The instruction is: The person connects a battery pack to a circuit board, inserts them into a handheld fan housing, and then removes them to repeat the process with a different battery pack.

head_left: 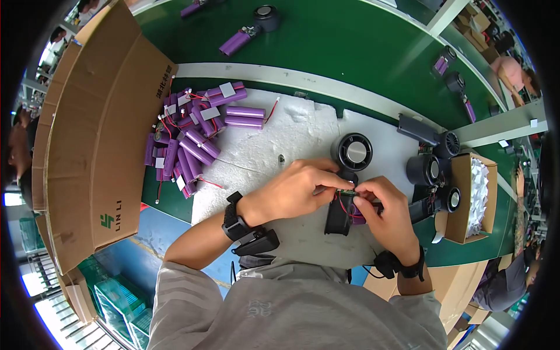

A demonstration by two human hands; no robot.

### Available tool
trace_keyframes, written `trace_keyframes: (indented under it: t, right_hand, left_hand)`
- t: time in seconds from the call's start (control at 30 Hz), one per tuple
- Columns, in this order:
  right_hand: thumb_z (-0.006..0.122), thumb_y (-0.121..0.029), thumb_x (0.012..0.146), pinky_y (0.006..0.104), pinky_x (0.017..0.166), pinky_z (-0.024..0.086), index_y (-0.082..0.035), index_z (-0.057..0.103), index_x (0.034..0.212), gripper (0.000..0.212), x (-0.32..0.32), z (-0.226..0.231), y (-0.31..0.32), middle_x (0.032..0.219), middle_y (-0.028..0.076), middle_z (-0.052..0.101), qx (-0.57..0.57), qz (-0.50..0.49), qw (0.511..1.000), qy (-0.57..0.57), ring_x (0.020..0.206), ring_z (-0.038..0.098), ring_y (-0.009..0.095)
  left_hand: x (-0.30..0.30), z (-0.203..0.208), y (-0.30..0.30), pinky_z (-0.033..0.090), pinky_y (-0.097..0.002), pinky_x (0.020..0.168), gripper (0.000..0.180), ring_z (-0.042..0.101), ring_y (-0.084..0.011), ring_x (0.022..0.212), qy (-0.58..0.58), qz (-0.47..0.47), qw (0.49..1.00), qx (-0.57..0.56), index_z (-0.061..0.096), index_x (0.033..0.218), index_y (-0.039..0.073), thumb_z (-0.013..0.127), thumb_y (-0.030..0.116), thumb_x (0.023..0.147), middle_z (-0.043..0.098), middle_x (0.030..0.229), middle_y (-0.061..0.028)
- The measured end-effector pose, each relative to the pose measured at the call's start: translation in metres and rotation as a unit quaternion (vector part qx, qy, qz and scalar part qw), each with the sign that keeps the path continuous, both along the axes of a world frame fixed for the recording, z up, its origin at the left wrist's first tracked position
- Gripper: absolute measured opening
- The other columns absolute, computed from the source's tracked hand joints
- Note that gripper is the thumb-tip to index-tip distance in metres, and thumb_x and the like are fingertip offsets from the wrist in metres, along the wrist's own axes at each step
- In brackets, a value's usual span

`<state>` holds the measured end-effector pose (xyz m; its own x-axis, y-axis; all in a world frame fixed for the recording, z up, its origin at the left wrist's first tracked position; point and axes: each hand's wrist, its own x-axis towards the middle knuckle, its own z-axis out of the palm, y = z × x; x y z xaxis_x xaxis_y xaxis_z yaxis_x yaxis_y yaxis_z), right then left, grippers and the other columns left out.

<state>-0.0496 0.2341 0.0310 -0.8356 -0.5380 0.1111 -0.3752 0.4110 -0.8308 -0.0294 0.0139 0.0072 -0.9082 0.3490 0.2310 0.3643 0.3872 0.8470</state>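
Observation:
A black handheld fan (354, 151) lies before me on the white foam sheet, its round head away from me and its handle (336, 220) opened up. Over the top of the handle, a small green circuit board (347, 192) shows between my fingertips. My left hand (294, 189) pinches the board from the left, while the fingers of my right hand (382, 205) close on its right end. Thin red wires (343, 204) hang from it into the handle. Partly hidden under my right fingers is a purple battery pack (357, 217).
Purple battery packs (198, 146) with wires are heaped at left beside a tall cardboard box (99, 140). More black fans (423, 169) stand at right, next to a carton of white pieces (478, 198). Beyond a pale rail, a green surface (344, 41) carries further fan units.

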Motion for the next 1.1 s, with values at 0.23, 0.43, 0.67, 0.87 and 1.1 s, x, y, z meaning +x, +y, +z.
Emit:
trace_keyframes:
  t: [0.23,0.43,0.67,0.87,1.1]
  right_hand:
    - [0.077,0.001,0.072,0.0326,0.067,0.054,0.001,0.068,0.089,0.020,0.019,0.005,0.023,0.093,0.010,0.067,0.089,-0.010,0.979,0.184,0.078,0.065,0.026]
    - [0.077,0.001,0.071,0.0329,0.070,0.055,0.000,0.069,0.089,0.020,0.027,-0.001,0.033,0.099,0.011,0.068,0.069,-0.007,0.980,0.186,0.082,0.066,0.027]
    - [0.076,0.000,0.072,0.0335,0.073,0.056,0.001,0.067,0.088,0.017,0.029,0.007,0.034,0.105,0.012,0.067,0.132,0.044,0.965,0.223,0.086,0.067,0.027]
    - [0.074,-0.002,0.074,0.0335,0.073,0.057,0.002,0.065,0.084,0.014,0.030,0.007,0.030,0.108,0.012,0.066,0.158,0.046,0.957,0.237,0.085,0.066,0.027]
    - [0.076,-0.004,0.073,0.0333,0.071,0.056,0.002,0.065,0.082,0.015,0.026,-0.001,0.036,0.108,0.013,0.067,0.149,0.034,0.966,0.211,0.081,0.066,0.025]
  left_hand:
    - [0.004,0.009,-0.001,0.055,-0.0324,0.073,0.036,0.068,-0.0230,0.090,-0.094,0.010,0.995,0.014,0.072,0.109,0.012,0.068,-0.004,0.076,0.064,0.108,-0.0135]
    - [0.004,-0.001,0.006,0.051,-0.0275,0.066,0.035,0.062,-0.0169,0.072,-0.100,0.030,0.994,0.043,0.073,0.106,0.012,0.071,0.000,0.073,0.066,0.107,-0.0124]
    - [0.009,-0.004,0.016,0.046,-0.0213,0.068,0.037,0.058,-0.0091,0.077,-0.091,0.057,0.992,0.065,0.072,0.106,0.008,0.068,-0.008,0.073,0.062,0.111,-0.0103]
    - [0.010,-0.008,0.019,0.046,-0.0237,0.061,0.034,0.059,-0.0120,0.068,-0.097,0.097,0.989,0.059,0.073,0.101,0.009,0.065,-0.007,0.071,0.066,0.106,-0.0112]
    - [0.009,-0.011,0.019,0.044,-0.0228,0.058,0.035,0.058,-0.0099,0.067,-0.087,0.096,0.988,0.078,0.073,0.101,0.007,0.063,-0.009,0.072,0.066,0.107,-0.0112]
